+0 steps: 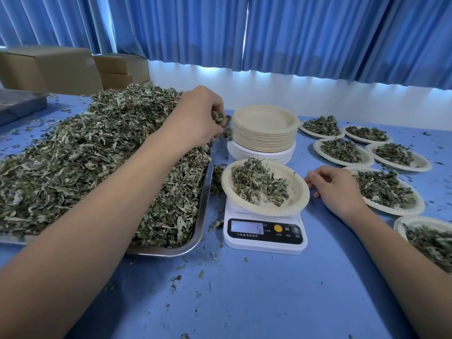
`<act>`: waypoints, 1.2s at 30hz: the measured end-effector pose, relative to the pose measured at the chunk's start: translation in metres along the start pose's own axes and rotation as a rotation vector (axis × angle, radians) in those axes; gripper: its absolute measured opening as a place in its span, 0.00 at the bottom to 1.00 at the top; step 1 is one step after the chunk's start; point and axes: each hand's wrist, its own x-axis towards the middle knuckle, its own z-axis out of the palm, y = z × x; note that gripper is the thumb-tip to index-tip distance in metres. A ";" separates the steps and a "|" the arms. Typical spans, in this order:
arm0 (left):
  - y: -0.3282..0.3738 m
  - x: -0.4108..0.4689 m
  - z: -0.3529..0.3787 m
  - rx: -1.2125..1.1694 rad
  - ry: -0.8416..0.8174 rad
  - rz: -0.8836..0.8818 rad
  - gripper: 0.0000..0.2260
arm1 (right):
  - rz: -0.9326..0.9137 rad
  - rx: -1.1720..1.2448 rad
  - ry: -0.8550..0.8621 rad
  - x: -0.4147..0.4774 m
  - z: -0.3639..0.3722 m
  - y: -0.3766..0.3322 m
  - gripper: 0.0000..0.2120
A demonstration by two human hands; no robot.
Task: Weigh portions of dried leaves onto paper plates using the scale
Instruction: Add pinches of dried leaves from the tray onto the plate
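Pinching a tuft of leaves (218, 116), L hand (195, 116) sits up-left of scale plate (265, 185); R hand (335, 188), fingers loosely curled & empty, is nearer.

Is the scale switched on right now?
On. The scale has a lit display showing a digit that looks like 5, with the loaded paper plate sitting on its platform.
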 end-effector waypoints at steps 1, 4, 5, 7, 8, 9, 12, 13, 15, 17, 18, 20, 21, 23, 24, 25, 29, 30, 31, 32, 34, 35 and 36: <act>0.006 -0.004 0.003 -0.041 0.000 0.036 0.05 | -0.002 0.002 -0.001 0.000 0.000 0.000 0.14; 0.026 -0.013 0.014 -0.118 -0.014 0.145 0.06 | -0.003 0.011 -0.001 0.001 0.000 0.002 0.14; 0.031 -0.016 0.019 -0.146 -0.035 0.173 0.07 | -0.001 0.011 -0.001 0.001 0.000 0.002 0.13; 0.039 -0.022 0.030 -0.182 -0.084 0.229 0.07 | 0.001 0.004 -0.003 0.001 0.000 0.003 0.13; 0.043 -0.025 0.036 -0.186 -0.105 0.254 0.06 | 0.000 0.002 -0.004 0.001 0.000 0.003 0.13; 0.045 -0.028 0.041 -0.179 -0.121 0.273 0.05 | -0.002 0.001 -0.004 0.001 -0.001 0.003 0.13; 0.045 -0.034 0.056 -0.127 -0.206 0.323 0.02 | -0.002 0.006 -0.001 0.001 -0.001 0.002 0.13; 0.043 -0.035 0.060 -0.116 -0.257 0.332 0.03 | 0.000 0.006 -0.001 0.001 -0.001 0.001 0.13; 0.039 -0.035 0.064 -0.118 -0.359 0.321 0.08 | 0.003 0.000 -0.002 0.000 -0.001 0.000 0.13; 0.038 -0.035 0.062 -0.183 -0.388 0.309 0.13 | 0.006 -0.004 -0.003 -0.001 -0.001 0.000 0.13; 0.038 -0.035 0.059 -0.237 -0.383 0.306 0.14 | 0.008 -0.003 -0.003 -0.001 -0.001 0.000 0.13; 0.039 -0.032 0.053 -0.296 -0.373 0.302 0.17 | 0.009 0.000 -0.004 -0.001 -0.001 0.000 0.13; 0.038 -0.030 0.049 -0.290 -0.374 0.300 0.17 | 0.009 0.001 -0.002 -0.001 -0.001 0.000 0.13; 0.034 -0.026 0.042 -0.228 -0.381 0.289 0.17 | 0.009 0.000 0.000 0.000 -0.001 0.001 0.13; 0.032 -0.022 0.037 -0.180 -0.388 0.272 0.17 | 0.010 0.002 0.000 0.000 -0.001 0.001 0.13; 0.029 -0.019 0.032 -0.131 -0.395 0.246 0.17 | 0.012 0.005 -0.001 0.000 -0.001 0.002 0.13; 0.012 -0.006 0.006 0.084 -0.407 0.157 0.13 | 0.018 0.016 -0.004 0.001 0.000 0.003 0.13; 0.007 -0.004 -0.001 0.170 -0.424 0.140 0.12 | 0.016 0.014 -0.002 0.001 0.000 0.003 0.13; 0.001 -0.003 -0.006 0.261 -0.461 0.111 0.12 | 0.013 0.012 -0.001 0.001 0.000 0.003 0.13; -0.005 -0.003 -0.009 0.345 -0.507 0.071 0.13 | 0.009 0.010 -0.001 0.001 0.000 0.003 0.13; -0.016 -0.004 -0.011 0.475 -0.597 -0.013 0.16 | 0.003 0.007 -0.001 0.001 0.000 0.002 0.13; -0.021 -0.004 -0.009 0.515 -0.630 -0.043 0.17 | 0.001 0.005 0.001 0.000 0.000 0.002 0.13; -0.025 -0.003 -0.006 0.538 -0.657 -0.063 0.19 | 0.000 0.001 0.004 0.000 0.000 0.001 0.13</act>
